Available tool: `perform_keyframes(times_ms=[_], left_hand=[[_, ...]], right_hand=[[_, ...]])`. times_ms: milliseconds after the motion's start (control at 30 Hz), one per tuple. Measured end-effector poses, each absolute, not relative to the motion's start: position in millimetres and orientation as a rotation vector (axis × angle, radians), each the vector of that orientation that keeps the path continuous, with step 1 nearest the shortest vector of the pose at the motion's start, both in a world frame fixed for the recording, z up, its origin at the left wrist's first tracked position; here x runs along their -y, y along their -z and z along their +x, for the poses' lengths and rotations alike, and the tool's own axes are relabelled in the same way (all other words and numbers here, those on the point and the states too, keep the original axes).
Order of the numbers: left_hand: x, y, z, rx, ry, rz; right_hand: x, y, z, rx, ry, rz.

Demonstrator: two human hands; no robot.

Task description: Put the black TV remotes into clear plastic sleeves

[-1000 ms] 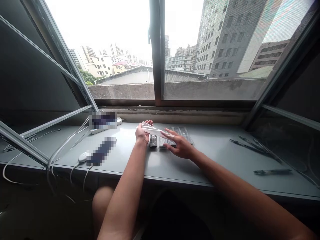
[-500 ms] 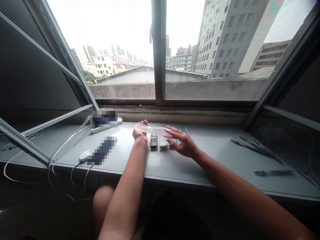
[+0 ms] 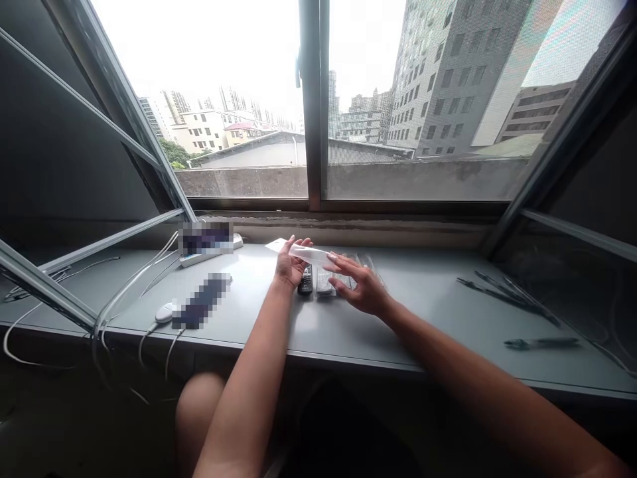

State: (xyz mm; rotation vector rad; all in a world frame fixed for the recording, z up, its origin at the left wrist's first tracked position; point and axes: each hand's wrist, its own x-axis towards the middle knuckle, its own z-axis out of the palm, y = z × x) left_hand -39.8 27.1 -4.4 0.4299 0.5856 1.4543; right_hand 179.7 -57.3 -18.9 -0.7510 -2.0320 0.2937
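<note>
A thin clear plastic bag (image 3: 312, 255) is stretched between my two hands, above the far half of the desk. My left hand (image 3: 291, 265) grips it, thumb on top, and a pale end sticks out to the left past the thumb. At the other end, my right hand (image 3: 364, 289) touches the bag with outstretched fingers, its thumb held apart below. Under the bag lies a dark remote control (image 3: 305, 285), its upper part covered from view. Small clear packets (image 3: 325, 285) lie beside the remote, partly hidden by my right hand; their contents cannot be made out.
On the left of the grey desk (image 3: 423, 332) are a white power strip (image 3: 212, 253), a white round charger (image 3: 164, 313), loose cables and two blurred-out items. Pens (image 3: 541, 343) and dark slender tools (image 3: 507, 295) lie at right. Metal frames flank both sides; a window stands behind.
My left hand has shifted slightly right and turned, its thumb now over the bag. The bag's pale end now shows left of that hand. My right hand has barely moved.
</note>
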Motion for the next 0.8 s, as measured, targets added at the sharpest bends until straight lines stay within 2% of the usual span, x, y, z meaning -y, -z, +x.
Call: perform_keyframes(times_ms=[267, 567, 800], left_hand=[[-39.5, 8.1, -54.1, -0.517, -1.732, 0.143], [-28.3, 5.3, -36.8, -0.462, -1.473, 0.326], [-34.8, 6.0, -44.6, -0.528, -1.646, 0.248]], right_hand=[[57.2, 19.1, 181.4, 2.035, -0.357, -0.731], [58.1, 18.4, 175.5, 2.034, -0.379, -0.768], [56.5, 22.2, 176.3, 2.024, -0.405, -0.735]])
